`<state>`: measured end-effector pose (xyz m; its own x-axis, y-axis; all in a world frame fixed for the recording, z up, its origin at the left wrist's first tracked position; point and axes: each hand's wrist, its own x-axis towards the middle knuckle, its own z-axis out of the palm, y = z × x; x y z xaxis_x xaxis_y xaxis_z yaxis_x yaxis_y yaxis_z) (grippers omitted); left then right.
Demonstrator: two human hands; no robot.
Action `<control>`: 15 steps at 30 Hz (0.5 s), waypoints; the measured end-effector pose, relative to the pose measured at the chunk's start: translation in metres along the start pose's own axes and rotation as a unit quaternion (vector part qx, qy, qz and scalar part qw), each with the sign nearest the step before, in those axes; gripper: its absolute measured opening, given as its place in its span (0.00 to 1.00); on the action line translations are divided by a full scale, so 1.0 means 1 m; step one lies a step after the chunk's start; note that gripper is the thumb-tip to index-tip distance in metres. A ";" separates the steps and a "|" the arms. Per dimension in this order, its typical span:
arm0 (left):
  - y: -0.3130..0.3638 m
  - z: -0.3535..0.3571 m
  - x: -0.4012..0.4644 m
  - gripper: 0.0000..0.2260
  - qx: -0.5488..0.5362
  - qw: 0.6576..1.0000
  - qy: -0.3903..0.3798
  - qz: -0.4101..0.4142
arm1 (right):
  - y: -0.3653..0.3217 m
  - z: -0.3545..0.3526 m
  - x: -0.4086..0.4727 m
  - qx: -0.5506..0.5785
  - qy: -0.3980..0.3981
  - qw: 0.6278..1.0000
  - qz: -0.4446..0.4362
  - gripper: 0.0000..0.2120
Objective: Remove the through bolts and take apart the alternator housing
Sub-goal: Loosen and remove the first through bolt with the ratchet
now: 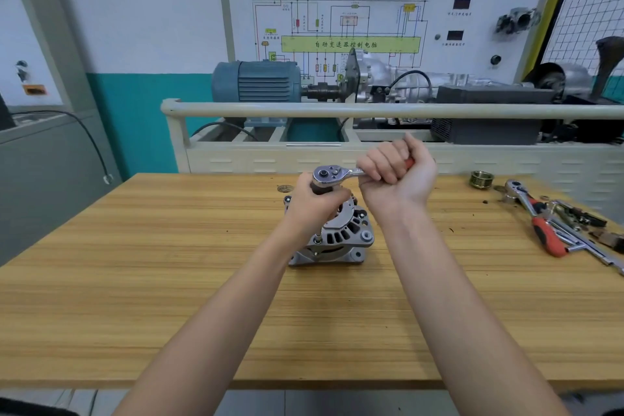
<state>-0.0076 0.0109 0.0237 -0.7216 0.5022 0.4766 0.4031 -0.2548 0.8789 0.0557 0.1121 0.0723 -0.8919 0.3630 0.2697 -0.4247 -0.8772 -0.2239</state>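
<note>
A grey, ribbed cast-metal alternator (332,236) is stood upright near the middle of the light wooden workbench (135,280). The red handle of a chrome ratchet wrench (337,175) is gripped in the curled right hand (398,176), while the dark socket under its head is clasped by the left hand (312,203) on top of the alternator. A second red-handled ratchet (540,223) is seen lying well apart at the right.
</note>
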 end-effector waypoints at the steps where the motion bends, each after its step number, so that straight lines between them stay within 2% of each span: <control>1: -0.001 0.002 -0.001 0.13 -0.010 1.000 0.027 0.010 | 0.004 -0.002 -0.009 0.002 0.001 0.999 -0.040 0.24; 4: -0.004 0.008 -0.002 0.18 0.005 0.998 0.063 0.024 | 0.011 -0.006 -0.026 0.005 -0.003 0.994 -0.111 0.24; 6: -0.002 0.005 -0.002 0.18 0.027 0.999 0.032 0.011 | 0.006 -0.005 -0.024 -0.004 -0.007 0.995 -0.097 0.24; 11: 0.015 -0.018 0.005 0.15 0.087 0.978 -0.186 -0.026 | -0.011 0.005 0.010 -0.034 -0.036 0.994 0.097 0.18; 13: 0.018 -0.016 0.007 0.16 0.090 0.972 -0.213 -0.042 | -0.014 0.008 0.022 -0.036 -0.038 0.987 0.153 0.18; 15: 0.016 -0.010 0.006 0.17 0.082 0.978 -0.188 -0.048 | -0.015 0.008 0.028 -0.026 -0.031 0.985 0.166 0.19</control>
<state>-0.0116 0.0017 0.0409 -0.5159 0.7929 0.3244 0.4505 -0.0710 0.8899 0.0381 0.1326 0.0905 -0.9727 0.0376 0.2291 -0.1197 -0.9267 -0.3563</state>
